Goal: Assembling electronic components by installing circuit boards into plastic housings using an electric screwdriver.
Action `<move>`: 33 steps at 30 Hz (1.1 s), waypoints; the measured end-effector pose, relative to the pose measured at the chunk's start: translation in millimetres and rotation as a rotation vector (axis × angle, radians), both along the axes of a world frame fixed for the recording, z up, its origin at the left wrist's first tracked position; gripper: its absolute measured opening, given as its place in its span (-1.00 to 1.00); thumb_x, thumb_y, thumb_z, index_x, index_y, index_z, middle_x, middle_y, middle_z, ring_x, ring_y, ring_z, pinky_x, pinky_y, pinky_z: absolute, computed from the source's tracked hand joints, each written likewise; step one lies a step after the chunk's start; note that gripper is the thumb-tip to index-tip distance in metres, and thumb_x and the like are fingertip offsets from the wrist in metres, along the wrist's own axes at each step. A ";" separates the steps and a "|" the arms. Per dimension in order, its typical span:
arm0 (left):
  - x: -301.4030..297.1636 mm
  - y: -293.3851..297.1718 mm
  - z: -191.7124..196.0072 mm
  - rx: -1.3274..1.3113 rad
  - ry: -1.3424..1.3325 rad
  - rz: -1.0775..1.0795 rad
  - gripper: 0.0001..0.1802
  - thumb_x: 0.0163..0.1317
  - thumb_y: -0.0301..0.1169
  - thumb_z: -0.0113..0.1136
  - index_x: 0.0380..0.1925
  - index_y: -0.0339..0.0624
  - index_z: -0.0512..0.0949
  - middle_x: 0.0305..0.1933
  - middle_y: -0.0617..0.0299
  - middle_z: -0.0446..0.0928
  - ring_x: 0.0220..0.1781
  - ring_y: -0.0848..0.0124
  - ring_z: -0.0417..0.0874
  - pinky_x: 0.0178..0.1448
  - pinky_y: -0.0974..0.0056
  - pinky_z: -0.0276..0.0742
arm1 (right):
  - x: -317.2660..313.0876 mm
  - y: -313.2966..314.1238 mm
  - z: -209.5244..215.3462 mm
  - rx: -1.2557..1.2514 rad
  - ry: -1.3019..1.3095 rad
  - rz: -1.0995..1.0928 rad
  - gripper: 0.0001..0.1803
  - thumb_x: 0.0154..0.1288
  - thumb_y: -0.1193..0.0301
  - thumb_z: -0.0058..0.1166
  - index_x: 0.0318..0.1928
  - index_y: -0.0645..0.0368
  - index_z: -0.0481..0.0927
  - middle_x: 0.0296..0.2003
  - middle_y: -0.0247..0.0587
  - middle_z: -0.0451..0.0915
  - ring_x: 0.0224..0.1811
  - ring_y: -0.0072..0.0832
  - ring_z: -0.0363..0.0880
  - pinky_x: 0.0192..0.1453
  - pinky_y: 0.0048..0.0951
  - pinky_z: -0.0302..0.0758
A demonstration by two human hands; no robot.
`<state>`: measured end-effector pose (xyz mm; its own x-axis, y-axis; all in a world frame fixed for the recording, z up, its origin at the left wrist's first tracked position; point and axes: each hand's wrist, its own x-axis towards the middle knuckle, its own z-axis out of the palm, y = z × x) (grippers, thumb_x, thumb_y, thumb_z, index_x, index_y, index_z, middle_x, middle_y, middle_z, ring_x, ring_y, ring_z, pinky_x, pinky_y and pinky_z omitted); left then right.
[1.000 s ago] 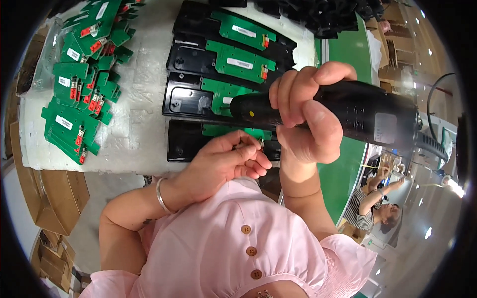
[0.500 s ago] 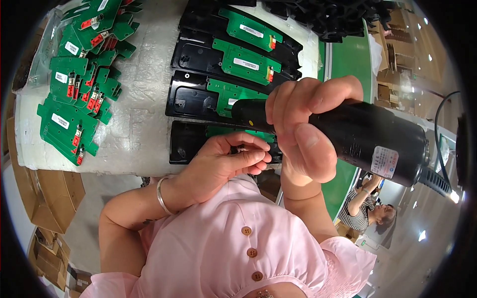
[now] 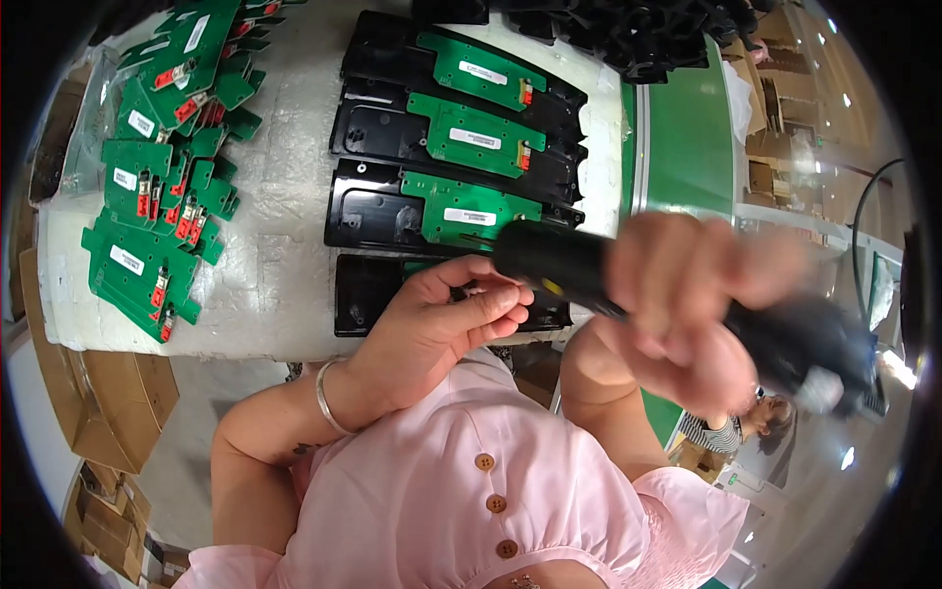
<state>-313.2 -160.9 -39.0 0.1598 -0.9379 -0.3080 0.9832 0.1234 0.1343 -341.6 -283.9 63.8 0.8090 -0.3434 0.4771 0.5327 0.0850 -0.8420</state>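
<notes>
The right hand, blurred, gripped a black cylindrical electric screwdriver — both had shifted rightward and toward the body since half a second before; this uncovered the white label on the third green circuit board; the left hand was curled closed, thumb to fingers, over the nearest black plastic tray on the white-covered bench — any contents could not be told.

Blurred hand, covered panel

I see the right hand and the rear of the black tool only blurred. The left hand hides part of the nearest black panel; I cannot tell if it pinches something.
</notes>
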 end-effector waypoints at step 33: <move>2.6 -11.0 -4.0 -0.007 0.000 0.220 -0.86 0.21 -0.33 0.00 -0.36 -0.16 0.45 -0.34 0.34 0.45 -0.26 0.56 0.44 -0.07 0.44 0.34 | -31.0 -12.9 16.0 -0.032 -0.127 -0.023 -0.73 -0.14 0.53 0.03 -0.35 0.09 0.32 -0.71 -0.54 0.44 -0.71 -0.76 0.38 -0.51 -0.75 0.36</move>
<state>-310.6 -171.8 -43.0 0.3610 -0.8826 -0.3011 0.9324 0.3361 0.1328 -372.6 -296.7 79.8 0.7334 -0.3443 0.5861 0.6367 0.0459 -0.7698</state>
